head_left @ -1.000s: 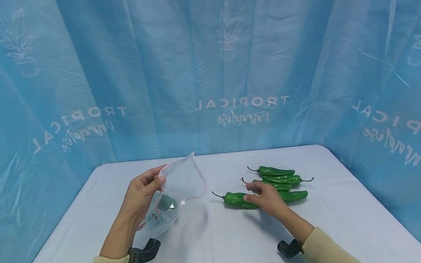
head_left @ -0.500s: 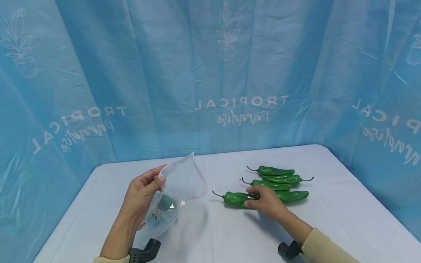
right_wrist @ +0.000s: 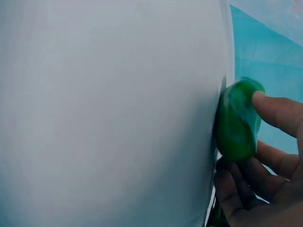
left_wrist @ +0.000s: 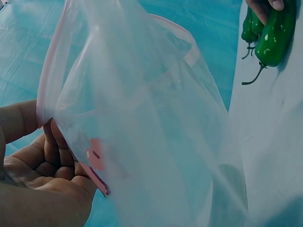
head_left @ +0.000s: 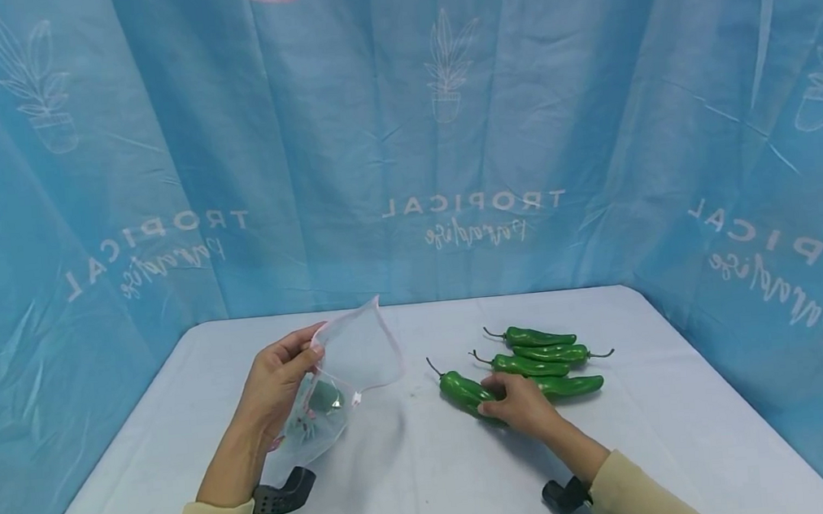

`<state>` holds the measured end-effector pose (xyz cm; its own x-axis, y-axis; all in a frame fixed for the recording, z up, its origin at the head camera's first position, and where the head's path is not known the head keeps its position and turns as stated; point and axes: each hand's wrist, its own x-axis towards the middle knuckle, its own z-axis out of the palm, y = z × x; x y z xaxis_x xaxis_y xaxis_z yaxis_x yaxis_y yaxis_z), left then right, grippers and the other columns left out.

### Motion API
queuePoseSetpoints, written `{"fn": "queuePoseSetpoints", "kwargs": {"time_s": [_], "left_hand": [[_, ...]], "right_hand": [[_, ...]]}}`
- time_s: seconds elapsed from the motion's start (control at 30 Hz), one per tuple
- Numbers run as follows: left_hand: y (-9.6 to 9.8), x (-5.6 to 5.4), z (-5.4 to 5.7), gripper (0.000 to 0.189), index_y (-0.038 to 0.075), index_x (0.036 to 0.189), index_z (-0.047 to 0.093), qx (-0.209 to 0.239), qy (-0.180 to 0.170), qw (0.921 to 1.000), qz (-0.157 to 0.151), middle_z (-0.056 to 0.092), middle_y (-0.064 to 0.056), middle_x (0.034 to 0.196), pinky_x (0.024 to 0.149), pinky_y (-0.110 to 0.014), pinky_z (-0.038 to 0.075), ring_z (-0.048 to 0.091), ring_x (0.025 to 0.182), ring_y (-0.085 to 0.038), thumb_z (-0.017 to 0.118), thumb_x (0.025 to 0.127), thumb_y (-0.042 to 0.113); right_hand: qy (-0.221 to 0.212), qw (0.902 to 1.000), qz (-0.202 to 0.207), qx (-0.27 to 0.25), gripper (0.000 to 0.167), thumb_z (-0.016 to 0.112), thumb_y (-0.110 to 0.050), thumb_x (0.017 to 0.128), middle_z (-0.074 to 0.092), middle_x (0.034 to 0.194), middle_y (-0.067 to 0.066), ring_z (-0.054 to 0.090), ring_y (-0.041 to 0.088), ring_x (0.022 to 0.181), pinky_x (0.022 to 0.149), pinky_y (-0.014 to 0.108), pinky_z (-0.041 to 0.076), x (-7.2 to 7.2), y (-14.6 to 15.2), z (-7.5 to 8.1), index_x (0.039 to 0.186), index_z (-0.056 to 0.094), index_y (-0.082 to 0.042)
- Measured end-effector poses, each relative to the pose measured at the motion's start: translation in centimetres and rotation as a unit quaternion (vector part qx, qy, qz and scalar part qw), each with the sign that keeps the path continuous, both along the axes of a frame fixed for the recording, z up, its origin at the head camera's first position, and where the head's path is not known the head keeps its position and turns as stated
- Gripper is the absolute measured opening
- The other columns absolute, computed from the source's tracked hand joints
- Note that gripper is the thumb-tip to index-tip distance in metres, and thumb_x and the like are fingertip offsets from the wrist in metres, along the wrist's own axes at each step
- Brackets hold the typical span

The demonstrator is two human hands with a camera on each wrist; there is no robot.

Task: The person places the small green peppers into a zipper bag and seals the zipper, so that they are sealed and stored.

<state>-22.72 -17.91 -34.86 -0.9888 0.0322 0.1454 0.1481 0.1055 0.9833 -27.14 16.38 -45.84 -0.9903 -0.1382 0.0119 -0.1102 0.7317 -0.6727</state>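
My left hand (head_left: 275, 379) pinches the rim of a clear plastic zip bag (head_left: 364, 351) between thumb and fingers. The bag hangs with its mouth spread; it has pink edging, and a dark green patch shows low on it, though I cannot tell whether that is print or contents. In the left wrist view, the see-through film (left_wrist: 156, 118) fills the middle, with pink print near the fingers. My right hand (head_left: 521, 402) grips a green chili pepper (head_left: 462, 391) by its stemless half, the curved stem pointing up-left. The right wrist view shows thumb and fingers around the pepper (right_wrist: 236, 123).
Several more green peppers lie beside and behind my right hand, among them a rear pepper (head_left: 539, 336) and a right-hand one (head_left: 573, 386). A white table (head_left: 415, 469) carries everything. A blue printed curtain (head_left: 403, 160) stands behind and at both sides.
The pepper in my right hand has turned, its stem end shifting right and its other end toward me, away from the other peppers. My left hand and the bag stay put.
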Motion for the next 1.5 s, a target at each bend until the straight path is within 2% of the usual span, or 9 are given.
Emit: {"fn": "queuePoseSetpoints", "kwargs": {"time_s": [0.23,0.7,1.0,1.33,1.5], "left_hand": [[0.0,0.0,0.0,0.051,-0.001,0.134,0.048,0.0,0.008,1.0,-0.004,0.061,0.013,0.099,0.081,-0.02,0.045,0.052,0.089,-0.008,0.06,0.092,0.026],[-0.1,0.2,0.1,0.052,-0.001,0.135,0.047,0.003,0.008,1.0,-0.004,0.061,0.012,0.1,0.081,-0.018,0.045,0.051,0.09,-0.009,0.06,0.092,0.027],[0.0,0.1,0.0,0.052,-0.001,0.135,0.047,0.004,-0.003,1.0,-0.002,0.06,0.013,0.1,0.082,-0.019,0.045,0.051,0.09,-0.009,0.06,0.092,0.026],[0.0,0.2,0.1,0.051,0.0,0.135,0.047,0.006,-0.002,1.0,-0.005,0.06,0.013,0.1,0.083,-0.02,0.045,0.051,0.091,-0.01,0.06,0.093,0.025],[0.0,0.2,0.1,0.051,-0.001,0.135,0.047,0.002,-0.001,1.0,-0.003,0.06,0.013,0.1,0.083,-0.02,0.045,0.051,0.091,-0.011,0.06,0.093,0.026]], "right_hand": [[-0.005,0.9998,0.0,0.019,0.044,0.077,-0.025,0.075,0.068,0.106,0.004,0.062,0.017,0.097,0.084,0.042,0.049,0.2,0.2,-0.2,0.115,0.064,-0.013],[0.004,0.9999,0.008,0.005,0.042,0.076,-0.021,0.075,0.068,0.104,0.004,0.062,0.018,0.097,0.084,0.041,0.05,1.0,0.6,-0.4,0.114,0.065,-0.012],[0.015,0.9991,-0.008,-0.039,0.031,0.073,-0.017,0.078,0.068,0.107,0.002,0.061,0.016,0.098,0.083,0.037,0.05,1.2,1.2,-0.6,0.109,0.068,-0.012],[0.033,0.994,-0.028,-0.1,0.03,0.073,-0.016,0.079,0.068,0.111,0.003,0.06,0.016,0.103,0.084,0.033,0.048,1.8,1.9,0.0,0.109,0.069,-0.012],[0.028,0.9915,-0.033,-0.123,0.031,0.072,-0.016,0.081,0.068,0.111,0.002,0.06,0.014,0.1,0.082,0.03,0.048,2.0,2.0,0.6,0.111,0.068,-0.011]]}}
